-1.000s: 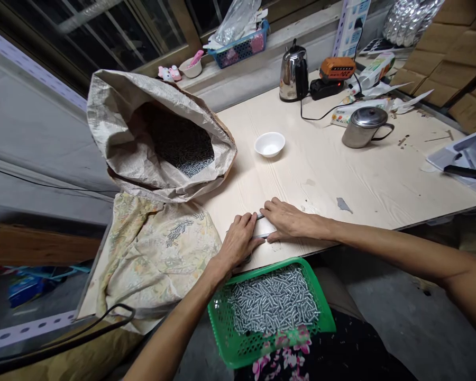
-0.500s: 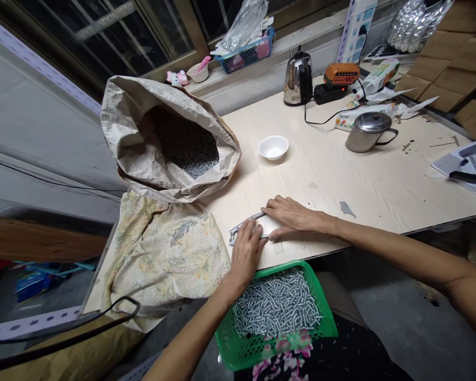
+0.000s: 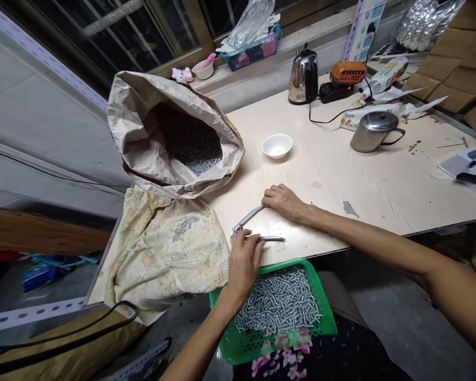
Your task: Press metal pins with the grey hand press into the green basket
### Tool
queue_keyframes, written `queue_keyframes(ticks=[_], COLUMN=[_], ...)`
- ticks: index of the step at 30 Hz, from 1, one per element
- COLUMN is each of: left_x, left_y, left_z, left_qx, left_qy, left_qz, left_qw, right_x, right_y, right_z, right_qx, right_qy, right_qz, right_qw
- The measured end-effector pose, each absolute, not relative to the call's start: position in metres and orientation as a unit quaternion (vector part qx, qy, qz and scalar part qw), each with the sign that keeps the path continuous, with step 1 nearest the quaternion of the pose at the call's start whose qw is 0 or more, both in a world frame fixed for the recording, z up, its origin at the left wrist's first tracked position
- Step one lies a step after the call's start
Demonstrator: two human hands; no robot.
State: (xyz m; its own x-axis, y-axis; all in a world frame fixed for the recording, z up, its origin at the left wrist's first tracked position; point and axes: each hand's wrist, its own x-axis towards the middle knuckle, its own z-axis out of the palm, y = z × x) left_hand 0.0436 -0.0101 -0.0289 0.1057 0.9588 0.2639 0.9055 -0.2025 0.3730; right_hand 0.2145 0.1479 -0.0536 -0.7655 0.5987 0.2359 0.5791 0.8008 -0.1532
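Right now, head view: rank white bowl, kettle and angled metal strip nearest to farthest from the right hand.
1. Angled metal strip, touching the right hand.
2. White bowl, mid-table beyond.
3. Kettle, far table edge.

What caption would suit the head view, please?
Left hand and right hand touch metal strips near a green basket of screws.

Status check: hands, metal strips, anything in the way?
Left hand flat on the lower strip. Right hand on the tip of the upper strip. Strips splayed in a V on the table. Basket of screws under left wrist.
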Motion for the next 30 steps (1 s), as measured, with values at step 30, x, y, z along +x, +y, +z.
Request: queue_keyframes(ticks=[30], left_x=[0.007], left_y=[-0.026], left_z=[0.048], left_qx=[0.758], left_qy=[0.636], left_qz=[-0.063], left_qw=[0.132], right_x=[0.219], right_y=[0.157], right_z=[-0.067], right_qx=[-0.317], right_qy=[-0.928], right_qz=[0.023], right_qw=[0.192])
